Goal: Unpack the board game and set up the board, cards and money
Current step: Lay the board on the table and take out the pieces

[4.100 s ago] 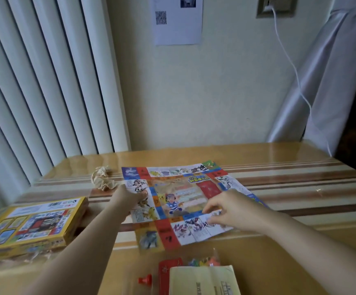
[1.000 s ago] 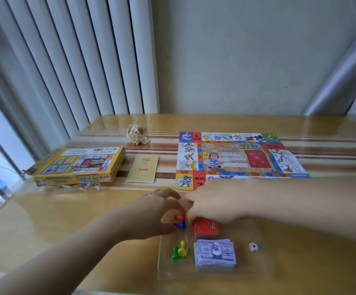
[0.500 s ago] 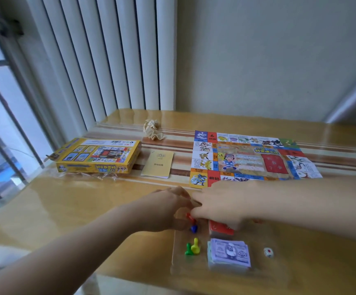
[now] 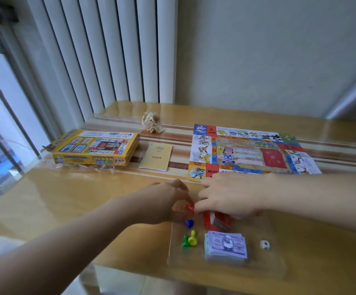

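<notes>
Two hands [image 4: 230, 194] obscure red cards [image 4: 219, 222], red pawn [image 4: 189, 208].

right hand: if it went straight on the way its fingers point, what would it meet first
Likely the red pawn, just off the fingers of the right hand, then the left hand close behind it. Whether it already touches the pawn is unclear.

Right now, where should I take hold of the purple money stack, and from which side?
The money stack lies flat; green and yellow pawns crowd its left end, red cards its far edge; the die sits apart. So probably take its right end from the right, thumb on top, fingers under.
</notes>
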The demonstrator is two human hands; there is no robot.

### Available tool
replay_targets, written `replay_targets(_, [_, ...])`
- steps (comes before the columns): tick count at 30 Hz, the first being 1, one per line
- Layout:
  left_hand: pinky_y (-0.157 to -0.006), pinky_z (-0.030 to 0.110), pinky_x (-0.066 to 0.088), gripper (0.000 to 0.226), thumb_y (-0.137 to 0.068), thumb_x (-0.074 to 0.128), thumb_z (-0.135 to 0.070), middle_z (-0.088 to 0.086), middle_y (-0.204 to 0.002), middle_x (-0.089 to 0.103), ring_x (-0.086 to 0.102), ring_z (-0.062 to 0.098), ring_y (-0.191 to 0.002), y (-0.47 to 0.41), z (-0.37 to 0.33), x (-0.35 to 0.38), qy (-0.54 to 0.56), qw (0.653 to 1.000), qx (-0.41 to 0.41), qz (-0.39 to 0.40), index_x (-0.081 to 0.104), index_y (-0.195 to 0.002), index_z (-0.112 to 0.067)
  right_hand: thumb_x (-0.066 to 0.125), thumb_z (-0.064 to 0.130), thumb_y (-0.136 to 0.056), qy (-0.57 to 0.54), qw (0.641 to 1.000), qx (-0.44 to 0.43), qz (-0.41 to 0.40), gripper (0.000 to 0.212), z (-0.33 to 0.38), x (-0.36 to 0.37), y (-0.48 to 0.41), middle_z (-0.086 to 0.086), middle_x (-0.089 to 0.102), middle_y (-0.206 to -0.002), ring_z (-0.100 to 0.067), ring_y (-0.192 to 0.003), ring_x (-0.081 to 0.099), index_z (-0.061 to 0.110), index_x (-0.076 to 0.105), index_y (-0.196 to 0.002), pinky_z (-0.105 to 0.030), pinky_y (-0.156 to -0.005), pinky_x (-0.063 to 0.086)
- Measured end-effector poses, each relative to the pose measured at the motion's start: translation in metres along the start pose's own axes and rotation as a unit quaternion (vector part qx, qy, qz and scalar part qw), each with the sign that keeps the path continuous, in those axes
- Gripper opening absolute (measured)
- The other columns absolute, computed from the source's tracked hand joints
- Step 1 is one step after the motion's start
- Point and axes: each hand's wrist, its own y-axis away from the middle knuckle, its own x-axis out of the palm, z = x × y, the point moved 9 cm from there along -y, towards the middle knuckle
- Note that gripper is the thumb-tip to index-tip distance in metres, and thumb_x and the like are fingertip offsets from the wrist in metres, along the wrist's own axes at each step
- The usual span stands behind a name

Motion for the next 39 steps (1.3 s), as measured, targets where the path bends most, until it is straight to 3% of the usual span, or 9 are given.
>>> replay_targets(8, [-0.102, 0.031, 0.036, 0.043, -0.089, 0.052, -0.052, -0.010, -0.145, 0.033, 0.047, 0.011, -0.120, 0.000, 0.000, 0.002, 0.001, 1.000, -0.009, 0.003, 0.049, -0.130, -0.041, 0.057, 0.016, -0.090, -0.009, 1.000, 0.000, -0.001, 0.050, -0.001, 0.005, 0.002, 0.001, 0.052, -0.112, -0.014, -0.088, 0.026, 0.026, 0.039, -0.136, -0.031, -0.078, 0.036])
replay_targets(18, [-0.100, 0.029, 0.033, 0.043, -0.090, 0.055, -0.046, -0.010, -0.145, 0.033, 0.047, 0.012, -0.120, 0.002, -0.002, -0.002, 0.004, 1.000, -0.010, -0.002, 0.049, -0.132, -0.040, 0.059, 0.011, -0.087, -0.008, 0.999, 0.030, -0.006, 0.043, -0.007, -0.002, 0.004, -0.005, 0.040, -0.112, -0.022, -0.097, 0.043, 0.020, 0.043, -0.126, -0.039, -0.078, 0.042])
replay_targets(24, [-0.100, 0.027, 0.034, 0.039, -0.091, 0.055, -0.043, -0.013, -0.145, 0.031, 0.047, 0.010, -0.119, 0.001, -0.004, -0.001, 0.002, 1.000, -0.012, -0.003, 0.050, -0.129, -0.042, 0.050, 0.009, -0.092, -0.002, 0.997, 0.034, -0.066, 0.027, -0.003, 0.003, 0.018, -0.002, 0.053, -0.110, -0.023, -0.099, 0.043, 0.017, 0.051, -0.118, -0.033, -0.074, 0.033])
replay_targets(28, [-0.095, 0.024, 0.038, 0.037, -0.089, 0.057, -0.043, -0.015, -0.144, 0.032, 0.051, 0.008, -0.112, 0.001, -0.006, -0.002, 0.017, 1.000, -0.014, -0.007, 0.053, -0.126, -0.041, 0.046, 0.012, -0.095, -0.055, 0.989, 0.088, -0.103, 0.019, -0.019, 0.001, 0.040, 0.003, 0.057, -0.103, -0.019, -0.095, 0.043, 0.021, 0.054, -0.109, -0.031, -0.075, 0.033])
replay_targets(30, [-0.092, 0.023, 0.039, 0.035, -0.089, 0.059, -0.043, -0.015, -0.144, 0.031, 0.052, 0.007, -0.109, 0.002, -0.008, -0.006, 0.016, 1.000, -0.013, -0.022, 0.055, -0.124, -0.040, 0.044, 0.022, -0.096, -0.126, 0.973, 0.151, -0.120, 0.017, -0.033, -0.002, 0.059, 0.008, 0.055, -0.100, -0.014, -0.093, 0.042, 0.026, 0.053, -0.109, -0.031, -0.079, 0.038])
replay_targets(33, [-0.096, 0.024, 0.040, 0.032, -0.088, 0.058, -0.045, -0.015, -0.142, 0.032, 0.049, 0.005, -0.112, 0.003, -0.015, -0.018, 0.018, 0.998, -0.010, -0.058, 0.057, -0.120, -0.038, 0.049, 0.037, -0.094, -0.240, 0.916, 0.296, -0.121, 0.021, -0.062, 0.013, 0.094, 0.003, 0.057, -0.102, -0.018, -0.094, 0.055, 0.027, 0.047, -0.113, -0.037, -0.080, 0.047])
replay_targets(36, [-0.099, 0.027, 0.041, 0.026, -0.088, 0.059, -0.043, -0.015, -0.132, 0.041, 0.049, 0.005, -0.112, 0.004, -0.032, -0.028, 0.025, 0.995, 0.014, -0.095, 0.059, -0.114, -0.038, 0.057, 0.034, -0.091, -0.364, 0.841, 0.392, -0.078, 0.026, -0.080, 0.055, 0.127, -0.003, 0.061, -0.104, -0.020, -0.091, 0.058, 0.019, 0.045, -0.109, -0.038, -0.080, 0.047])
replay_targets(39, [-0.087, 0.019, 0.042, 0.024, -0.089, 0.059, -0.040, -0.018, -0.111, 0.047, 0.051, 0.002, -0.097, 0.003, -0.059, -0.028, 0.034, 0.994, 0.052, -0.089, 0.060, -0.113, -0.035, 0.060, 0.032, -0.090, -0.451, 0.782, 0.429, -0.031, 0.036, -0.079, 0.098, 0.150, 0.000, 0.059, -0.104, -0.019, -0.095, 0.057, 0.017, 0.044, -0.118, -0.031, -0.081, 0.044])
